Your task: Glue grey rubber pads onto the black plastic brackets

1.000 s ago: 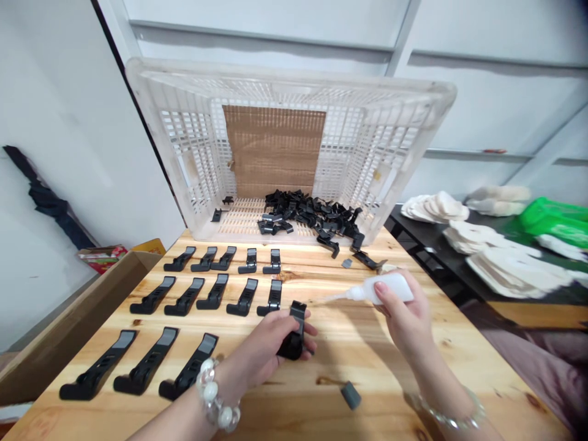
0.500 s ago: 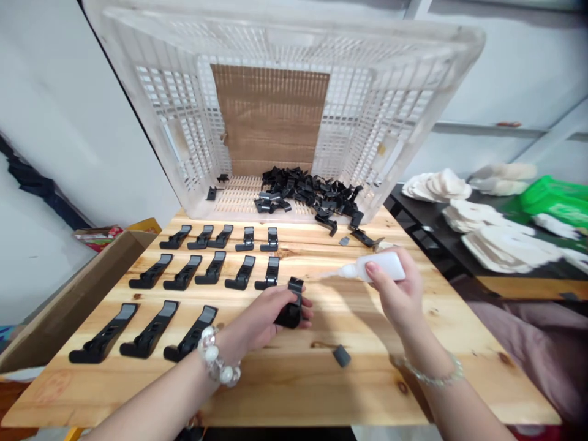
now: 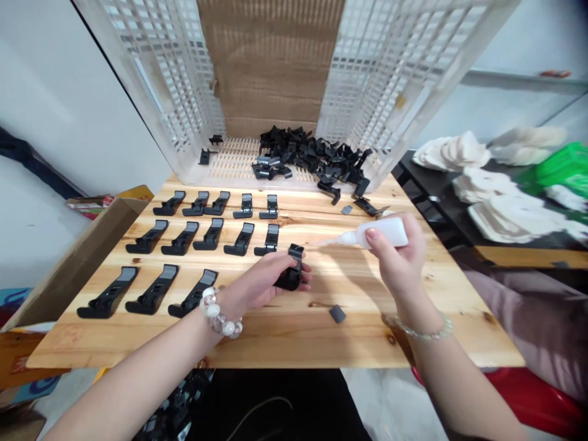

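Black clip [image 3: 294, 267], smooth hard plastic with a soft shine, sits in my left hand [image 3: 269, 274] above the table [image 3: 285, 340]. My thumb presses on its upper face and my fingers curl round beneath it, so this hand is closed snugly on it. Its long axis runs away from me, the far end leaning slightly to the right; that end is narrow and bent, while the near end is broad and rounded.

My right hand [image 3: 400, 254] wraps round a white bottle [image 3: 386, 233], thumb along its side, fingers mostly hidden behind. The bottle is a smooth plastic cylinder lying nearly crosswise, its thin tapering nozzle [image 3: 328, 241] pointing left and a little down, the tip just beside the clip's far end; I see no contact.

Near me on the pale, knotted wood lies a small, flat, matte grey pad [image 3: 337, 314]. To the left, three rows of black holders [image 3: 147, 290] have long bodies and grey strips at their far ends, most pointing away and slightly right. Beyond them, a white lattice crate [image 3: 367, 116] on its side holds a jumbled heap of angular black parts [image 3: 312, 150] and a sheet of ribbed brown cardboard [image 3: 271, 67].
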Demonstrator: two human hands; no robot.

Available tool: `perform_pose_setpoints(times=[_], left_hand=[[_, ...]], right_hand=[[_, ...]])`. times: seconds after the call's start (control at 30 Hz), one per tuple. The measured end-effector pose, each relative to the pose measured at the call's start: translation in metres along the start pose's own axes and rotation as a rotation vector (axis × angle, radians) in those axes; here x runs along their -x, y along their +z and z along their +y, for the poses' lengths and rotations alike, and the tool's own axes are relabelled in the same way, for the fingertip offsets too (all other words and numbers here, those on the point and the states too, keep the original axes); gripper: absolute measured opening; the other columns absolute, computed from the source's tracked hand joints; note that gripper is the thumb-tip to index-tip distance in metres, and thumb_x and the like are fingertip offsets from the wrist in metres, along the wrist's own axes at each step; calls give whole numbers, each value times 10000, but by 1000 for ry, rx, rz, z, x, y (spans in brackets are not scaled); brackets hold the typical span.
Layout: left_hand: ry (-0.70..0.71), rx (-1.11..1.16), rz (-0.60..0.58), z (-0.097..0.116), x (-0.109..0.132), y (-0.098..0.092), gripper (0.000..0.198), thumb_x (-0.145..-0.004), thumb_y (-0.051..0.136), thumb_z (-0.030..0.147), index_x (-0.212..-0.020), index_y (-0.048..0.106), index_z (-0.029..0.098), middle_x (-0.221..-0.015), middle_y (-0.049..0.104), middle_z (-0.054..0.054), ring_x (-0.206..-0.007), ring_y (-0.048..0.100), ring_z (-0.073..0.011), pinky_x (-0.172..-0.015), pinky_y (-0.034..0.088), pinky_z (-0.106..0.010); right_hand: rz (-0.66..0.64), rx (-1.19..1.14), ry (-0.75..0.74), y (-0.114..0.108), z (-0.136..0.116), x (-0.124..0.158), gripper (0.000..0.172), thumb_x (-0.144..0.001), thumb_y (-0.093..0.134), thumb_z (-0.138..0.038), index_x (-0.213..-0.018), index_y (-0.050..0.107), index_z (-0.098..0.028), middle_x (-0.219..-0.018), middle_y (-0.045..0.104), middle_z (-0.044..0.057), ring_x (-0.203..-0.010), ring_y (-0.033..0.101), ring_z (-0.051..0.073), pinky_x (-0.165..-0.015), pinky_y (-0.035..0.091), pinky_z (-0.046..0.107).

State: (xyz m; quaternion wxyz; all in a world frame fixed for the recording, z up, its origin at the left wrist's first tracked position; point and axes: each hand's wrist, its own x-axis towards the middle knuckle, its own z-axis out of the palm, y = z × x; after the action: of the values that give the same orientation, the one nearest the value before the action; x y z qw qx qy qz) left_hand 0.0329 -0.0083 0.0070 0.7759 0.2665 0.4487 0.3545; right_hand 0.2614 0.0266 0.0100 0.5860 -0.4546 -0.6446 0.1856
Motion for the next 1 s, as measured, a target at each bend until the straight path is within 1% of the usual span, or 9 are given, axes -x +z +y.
perform_pose_setpoints(times=[0.23,0.43,0.53,0.63,0.73,0.87,1.0], left_hand=[[4,-3,-16,-3,-2,-2,123,-860,559,124,-946,644,98,-837,704,-86,-737,689,-180,-782,569,-349],[28,-28,-42,-5,-4,-6,104,-851,584,138,-906,653,83,-863,695,-90,-767,676,-171,-786,565,-336],[39,-41,-54,-5,-4,-7,121,-843,611,163,-919,666,87,-878,691,-88,-785,672,-174,-799,561,-338],[38,-50,-50,-4,-3,-5,125,-850,602,160,-925,668,85,-866,686,-85,-784,667,-172,-796,559,-332],[31,-61,-35,-3,-3,-3,130,-861,586,149,-943,664,86,-870,687,-83,-783,670,-172,-791,559,-328],[24,-76,-16,-3,-3,-3,148,-857,605,165,-977,651,90,-936,709,-105,-808,693,-192,-809,562,-343],[24,-81,-1,-4,-3,-5,195,-862,589,161,-1041,644,105,-953,721,-110,-795,705,-193,-792,571,-340]], right_hand=[[-14,68,-47,0,-4,-1,285,-802,687,-443,-797,500,-228,-669,479,-24,-581,439,129,-535,357,281],[-50,43,-63,-1,-8,-1,258,-797,700,-406,-790,514,-226,-655,480,-27,-560,430,119,-510,337,268],[-46,40,-48,-1,-6,-1,269,-798,698,-419,-789,511,-225,-660,478,-26,-565,433,120,-508,338,267],[-28,49,-50,-1,-5,-1,289,-799,692,-442,-788,501,-225,-658,476,-28,-570,436,121,-515,346,269],[-39,67,-69,0,-7,-2,294,-799,688,-446,-788,498,-222,-657,480,-28,-568,437,119,-518,349,269],[-85,45,-88,0,-8,-2,260,-801,696,-394,-784,508,-215,-650,479,-32,-552,429,112,-504,331,260],[-50,2,-87,-2,-4,-3,252,-786,721,-364,-774,517,-216,-648,476,-37,-557,428,112,-502,325,255]])
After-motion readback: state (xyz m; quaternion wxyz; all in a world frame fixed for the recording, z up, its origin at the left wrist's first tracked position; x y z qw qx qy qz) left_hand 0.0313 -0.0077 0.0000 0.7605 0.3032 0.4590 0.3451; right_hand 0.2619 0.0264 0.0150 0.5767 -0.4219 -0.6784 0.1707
